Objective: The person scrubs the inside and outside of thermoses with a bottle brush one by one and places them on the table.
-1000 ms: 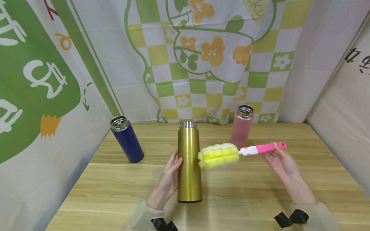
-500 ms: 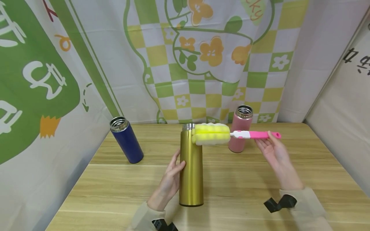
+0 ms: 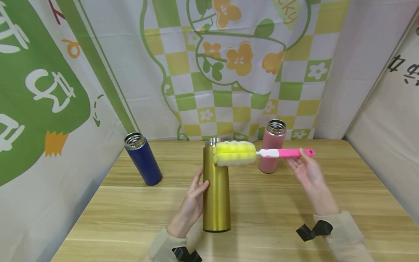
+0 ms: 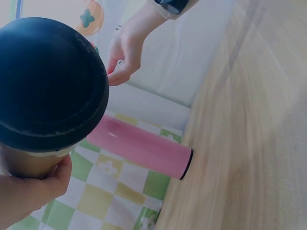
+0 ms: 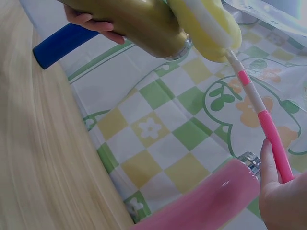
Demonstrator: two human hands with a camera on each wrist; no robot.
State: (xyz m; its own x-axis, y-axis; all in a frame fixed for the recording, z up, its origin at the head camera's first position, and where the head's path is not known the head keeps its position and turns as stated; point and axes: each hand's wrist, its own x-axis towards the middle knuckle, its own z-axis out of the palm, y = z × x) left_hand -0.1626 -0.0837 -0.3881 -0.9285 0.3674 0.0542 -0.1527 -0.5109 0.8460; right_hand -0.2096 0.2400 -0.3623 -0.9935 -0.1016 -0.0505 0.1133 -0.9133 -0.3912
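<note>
My left hand (image 3: 193,203) grips a gold thermos flask (image 3: 217,203) around its body, thumb across the near side. The flask is held up off the table, its dark base (image 4: 50,86) facing the left wrist camera. In my right hand (image 3: 309,174) is a bottle brush, pinched by its pink handle (image 3: 289,153) near the end. The brush's yellow and white sponge head (image 3: 235,153) points left, lying crosswise and overlapping the flask's upper body just below its steel neck (image 3: 213,141) in the head view. The flask's mouth has no lid on.
A lidless blue flask (image 3: 144,160) stands on the wooden table (image 3: 131,218) at the left. Behind the brush handle, a lidless pink flask (image 3: 270,160) stands near the back edge. Printed cloth curtains (image 3: 229,109) close off the back and sides.
The brush has moved up and left with my right hand, its sponge head now overlapping the gold flask's upper part. My left hand and the gold flask have shifted only slightly.
</note>
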